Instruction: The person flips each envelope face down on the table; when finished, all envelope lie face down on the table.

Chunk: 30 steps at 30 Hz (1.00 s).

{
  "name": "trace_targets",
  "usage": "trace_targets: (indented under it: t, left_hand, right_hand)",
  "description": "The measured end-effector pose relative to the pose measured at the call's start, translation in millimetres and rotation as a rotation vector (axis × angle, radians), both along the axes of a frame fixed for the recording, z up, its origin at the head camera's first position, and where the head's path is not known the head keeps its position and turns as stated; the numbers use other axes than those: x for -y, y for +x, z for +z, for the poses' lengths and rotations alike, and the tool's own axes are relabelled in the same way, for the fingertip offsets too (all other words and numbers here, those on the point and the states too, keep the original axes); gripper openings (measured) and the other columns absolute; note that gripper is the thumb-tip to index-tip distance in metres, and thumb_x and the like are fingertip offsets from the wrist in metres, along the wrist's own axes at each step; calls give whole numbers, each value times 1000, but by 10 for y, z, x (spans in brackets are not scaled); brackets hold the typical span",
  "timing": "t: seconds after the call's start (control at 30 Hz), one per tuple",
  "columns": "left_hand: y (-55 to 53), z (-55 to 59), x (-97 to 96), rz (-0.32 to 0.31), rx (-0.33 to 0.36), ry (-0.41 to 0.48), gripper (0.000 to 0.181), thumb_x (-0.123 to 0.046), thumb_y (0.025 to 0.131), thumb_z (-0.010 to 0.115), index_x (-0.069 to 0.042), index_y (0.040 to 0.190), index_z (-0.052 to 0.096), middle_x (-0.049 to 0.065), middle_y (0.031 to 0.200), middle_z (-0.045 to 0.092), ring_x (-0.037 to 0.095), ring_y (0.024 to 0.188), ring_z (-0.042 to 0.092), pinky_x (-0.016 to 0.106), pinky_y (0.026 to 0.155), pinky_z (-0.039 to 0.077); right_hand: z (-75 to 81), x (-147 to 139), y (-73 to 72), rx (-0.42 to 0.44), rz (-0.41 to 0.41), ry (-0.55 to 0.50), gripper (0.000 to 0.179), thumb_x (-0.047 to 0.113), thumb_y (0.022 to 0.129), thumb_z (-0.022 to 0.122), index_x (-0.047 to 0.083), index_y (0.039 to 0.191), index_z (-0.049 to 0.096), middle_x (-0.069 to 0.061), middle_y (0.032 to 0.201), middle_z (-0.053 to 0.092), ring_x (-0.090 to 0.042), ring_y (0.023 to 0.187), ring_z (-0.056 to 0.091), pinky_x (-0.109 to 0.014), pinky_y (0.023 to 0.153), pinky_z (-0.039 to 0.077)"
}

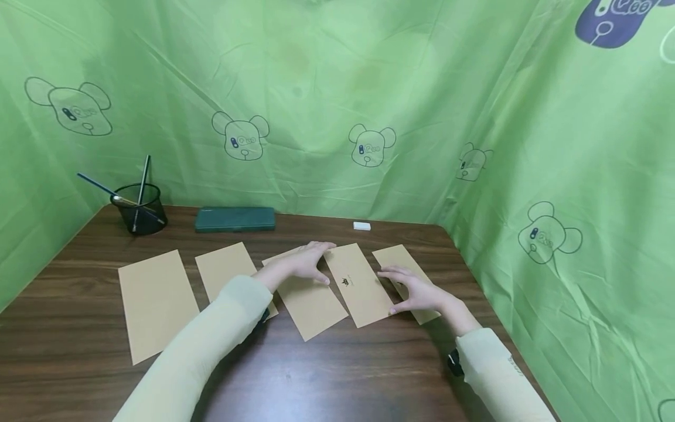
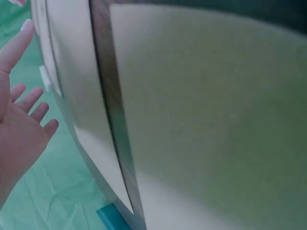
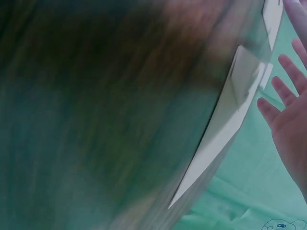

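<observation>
The left hand (image 1: pixel 303 264) has its fingers extended and thumb held apart; the right hand (image 1: pixel 413 292) spreads likewise, pinching nothing. Whether either touches a card is unclear.

Under the left hand, running toward its 6 o'clock, lies the third card (image 1: pixel 311 308). The fourth card (image 1: pixel 364 299), print showing, sits just beside it at 4 o'clock, and at 9 o'clock of the right hand, which partly covers the fifth card (image 1: pixel 395 258). Five cards are already out in a row; their tilts differ, so the arranging looks well along but perhaps unfinished.

From the left hand, the second card (image 1: pixel 224 266) and first card (image 1: pixel 158 308) lie toward 8 to 9 o'clock. Farther off, the white block (image 1: pixel 361 225) is at 2, the green case (image 1: pixel 235 219) at 10, and the pen holder (image 1: pixel 142 217) between 9 and 10.
</observation>
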<state>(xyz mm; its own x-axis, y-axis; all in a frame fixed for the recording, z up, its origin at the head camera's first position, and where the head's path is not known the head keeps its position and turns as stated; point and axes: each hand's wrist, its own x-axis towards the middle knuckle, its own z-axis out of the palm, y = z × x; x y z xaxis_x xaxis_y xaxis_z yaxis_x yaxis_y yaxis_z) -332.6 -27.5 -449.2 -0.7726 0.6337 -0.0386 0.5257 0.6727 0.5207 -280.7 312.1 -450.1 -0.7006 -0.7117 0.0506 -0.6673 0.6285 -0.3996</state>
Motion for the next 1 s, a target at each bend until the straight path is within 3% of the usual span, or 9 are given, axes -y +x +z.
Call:
trace_targets:
  t: [0.27,0.47,1.0]
  left_hand:
    - [-143,-103,15,16,-22,-32,96,-38,73,81,-8,147,28,9,149,35,32,138,28,51,110,25]
    - [-151,-117,17,3,31,-22,96,-36,71,82,-7,146,30,12,150,34,32,139,26,46,112,25]
    - [-149,-119,31,8,34,124,79,-15,73,82,-4,140,40,14,141,40,31,133,34,44,110,29]
  right_hand:
    - [-61,-16,-22,9,45,12,85,41,68,82,6,137,48,-16,143,44,-45,135,29,-62,106,23]
    - [-73,-5,-1,16,49,20,78,39,69,82,5,133,53,-18,141,45,-47,134,29,-64,103,26]
    - [-61,24,4,34,43,53,77,38,70,82,4,133,53,-19,143,43,-46,134,28,-63,105,26]
